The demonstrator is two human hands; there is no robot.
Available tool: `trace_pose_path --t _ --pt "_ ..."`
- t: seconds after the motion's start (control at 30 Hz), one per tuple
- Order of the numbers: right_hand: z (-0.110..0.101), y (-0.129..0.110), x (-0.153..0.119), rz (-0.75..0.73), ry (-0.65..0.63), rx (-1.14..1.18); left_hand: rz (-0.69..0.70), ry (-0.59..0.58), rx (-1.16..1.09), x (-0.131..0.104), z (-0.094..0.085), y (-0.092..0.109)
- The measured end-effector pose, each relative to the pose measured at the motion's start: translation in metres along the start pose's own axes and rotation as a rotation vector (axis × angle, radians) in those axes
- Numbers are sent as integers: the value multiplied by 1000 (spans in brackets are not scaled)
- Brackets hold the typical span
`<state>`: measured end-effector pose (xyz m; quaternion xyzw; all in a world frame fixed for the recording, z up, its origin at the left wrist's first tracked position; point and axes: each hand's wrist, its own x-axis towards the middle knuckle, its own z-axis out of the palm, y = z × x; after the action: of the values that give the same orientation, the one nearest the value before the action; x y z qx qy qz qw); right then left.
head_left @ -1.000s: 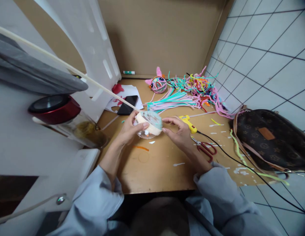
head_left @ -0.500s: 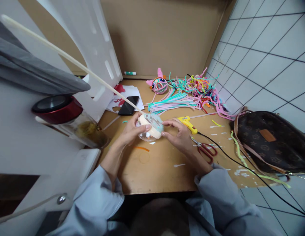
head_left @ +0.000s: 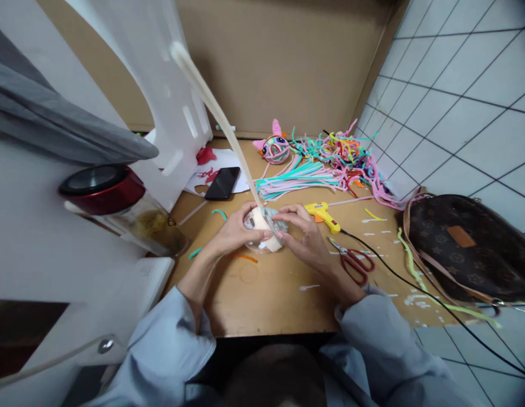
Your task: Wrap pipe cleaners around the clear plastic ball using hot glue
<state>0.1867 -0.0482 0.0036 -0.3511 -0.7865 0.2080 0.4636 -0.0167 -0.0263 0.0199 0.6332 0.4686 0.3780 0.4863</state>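
A clear round ball [head_left: 256, 247] with a cream band around it is between my two hands, above the middle of the brown table. My left hand [head_left: 237, 230] grips its left side, thumb on the band. Against its right side, the fingers of my right hand [head_left: 302, 234] are bent together near the band. A long cream strip [head_left: 228, 133] rises from the ball and leans up to the left. The part of the ball under my fingers is hidden.
Behind lie a pink-eared ball [head_left: 276, 149], pipe cleaners [head_left: 300, 178] and a phone [head_left: 222, 183] on paper. At the right are a yellow glue gun [head_left: 325, 217] with a black cable, red-handled scissors [head_left: 355, 264] and a brown bag [head_left: 478, 243]. A bottle [head_left: 126, 203] stands left.
The ball and both hands have shifted slightly right and nearer to me. The long strip has swung from far left to a steeper slant.
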Motion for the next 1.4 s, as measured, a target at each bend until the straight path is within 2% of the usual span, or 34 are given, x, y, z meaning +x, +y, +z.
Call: trace_pose_path --t 0.27,0.37,0.47,0.53,0.63,0.73,0.83,0.97,1.07,1.13,1.27,1.4 --pt "2 2 1 11 59 -76 -30 -58 50 -1 1 -2" --pt "-12 19 5 134 227 -208 -46 -34 53 -1 -2 -3" --pt "-34 38 8 381 366 -386 -51 20 77 0 -5 -3" --pt "-45 44 8 539 314 -594 -60 51 116 0 -6 -4" --pt "-48 44 6 736 87 -923 -53 43 121 1 -7 -6" --pt "-42 42 4 828 -87 -1049 -45 43 110 2 -7 -7" --pt "-38 45 5 839 -123 -1040 -45 44 106 2 -6 -7" --pt "-42 52 7 898 -77 -942 -51 17 103 1 -6 -4" --pt "-45 52 8 873 56 -874 -47 12 93 1 -5 -3" --pt "-45 51 9 805 177 -811 -51 6 81 2 -6 -3" --pt "-38 45 7 566 364 -594 -55 -11 89 3 -6 -6" --pt "-28 37 2 327 430 -461 -47 -51 93 2 -6 -7"
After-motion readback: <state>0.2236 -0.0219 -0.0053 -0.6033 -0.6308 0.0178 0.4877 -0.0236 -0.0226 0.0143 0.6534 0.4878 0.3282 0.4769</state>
